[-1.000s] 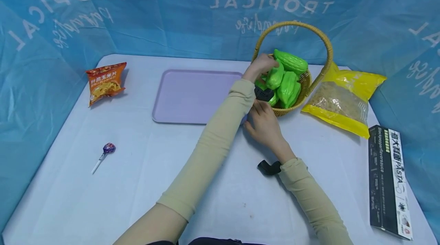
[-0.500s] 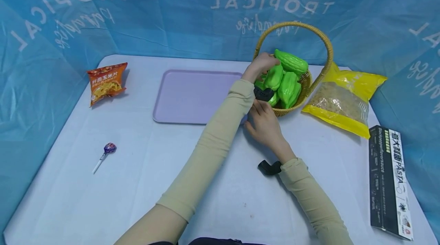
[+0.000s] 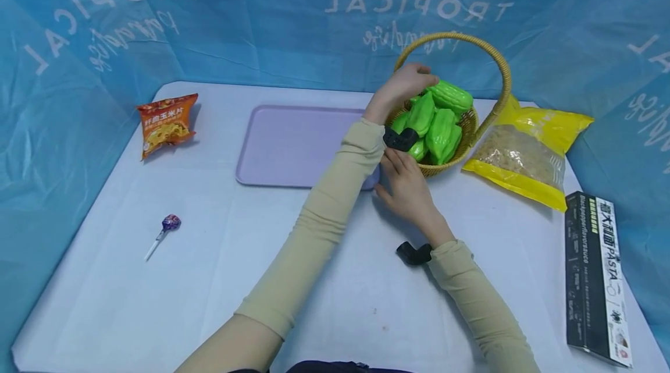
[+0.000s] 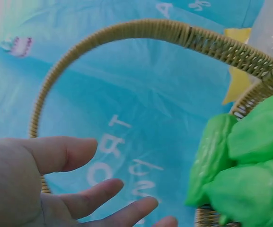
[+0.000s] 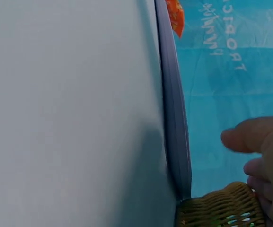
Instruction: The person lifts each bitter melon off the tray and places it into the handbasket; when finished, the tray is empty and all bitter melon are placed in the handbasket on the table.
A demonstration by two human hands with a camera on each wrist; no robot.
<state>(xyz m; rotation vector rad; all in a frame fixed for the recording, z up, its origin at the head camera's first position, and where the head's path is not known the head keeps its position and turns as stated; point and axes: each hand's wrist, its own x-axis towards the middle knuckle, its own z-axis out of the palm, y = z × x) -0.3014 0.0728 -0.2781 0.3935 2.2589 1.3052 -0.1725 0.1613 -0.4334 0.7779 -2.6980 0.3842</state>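
Note:
The wicker basket with a tall arched handle holds several bright green, ribbed pieces that look like bitter melons. My left hand hovers over the basket's left rim, beside the handle. In the left wrist view its thumb and fingers are apart and hold nothing, left of the bitter melons. At the basket's near left side, my right hand touches the wall with its fingertips. The right wrist view shows its thumb extended, other fingers against the basket wall, partly hidden.
A purple tray lies left of the basket. An orange snack bag and a lollipop lie farther left. To the right are a yellow bag and a black-and-white pasta box. Blue curtain surrounds the table.
My left hand has risen from the green bitter melons, and more of them show beneath it. The right hand has stayed at the basket's side. The head view has shifted slightly.

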